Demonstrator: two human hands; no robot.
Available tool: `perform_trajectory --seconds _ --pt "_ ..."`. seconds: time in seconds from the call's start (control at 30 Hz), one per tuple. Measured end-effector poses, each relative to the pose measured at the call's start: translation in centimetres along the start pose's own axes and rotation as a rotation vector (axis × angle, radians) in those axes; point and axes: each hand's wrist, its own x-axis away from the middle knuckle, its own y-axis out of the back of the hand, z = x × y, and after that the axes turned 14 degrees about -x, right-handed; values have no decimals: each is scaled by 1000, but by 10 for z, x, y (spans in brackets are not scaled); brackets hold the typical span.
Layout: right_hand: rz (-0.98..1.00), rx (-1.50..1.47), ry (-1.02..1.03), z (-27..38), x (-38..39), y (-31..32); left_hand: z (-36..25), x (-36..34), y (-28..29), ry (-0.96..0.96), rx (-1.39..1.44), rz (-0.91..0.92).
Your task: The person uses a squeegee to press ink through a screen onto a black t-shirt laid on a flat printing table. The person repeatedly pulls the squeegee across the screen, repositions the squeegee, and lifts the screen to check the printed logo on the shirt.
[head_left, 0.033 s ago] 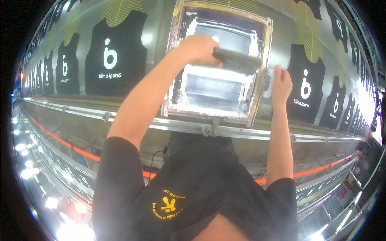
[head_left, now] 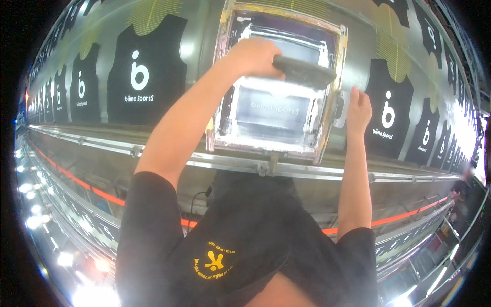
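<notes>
My left hand (head_left: 258, 59) grips a dark squeegee (head_left: 307, 71) held crosswise over a screen-printing frame (head_left: 330, 123), whose mesh is streaked with white ink and shows white lettering. The frame sits on a long printing platen (head_left: 199, 66). My right hand (head_left: 359, 110) is closed at the frame's right side, beside a pale metal handle (head_left: 339, 115); whatever is inside its curled fingers is hidden.
Black garment panels with white prints (head_left: 146, 77) lie in rows along the platen on both sides, under yellow stencilled guides. A metal rail (head_left: 235, 161) runs along the near edge. An orange strip (head_left: 383, 220) and bright lights appear lower down.
My left hand and the squeegee have shifted slightly, the hand toward the far side of the frame. My right hand is almost unmoved.
</notes>
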Motion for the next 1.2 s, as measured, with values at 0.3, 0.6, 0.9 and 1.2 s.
perform_trajectory --seconds 0.3,0.6,0.9,1.2 --pt "168 -267 -461 -12 -19 -15 45 -82 11 14 -165 -264" --pt "107 -289 -390 37 -21 -9 -1 30 -78 8 -27 -606" --pt "40 -302 -87 36 -10 -10 -82 192 -166 -23 -55 -756" --pt "43 -485 -46 55 60 -143 58 256 -132 21 -25 -551"
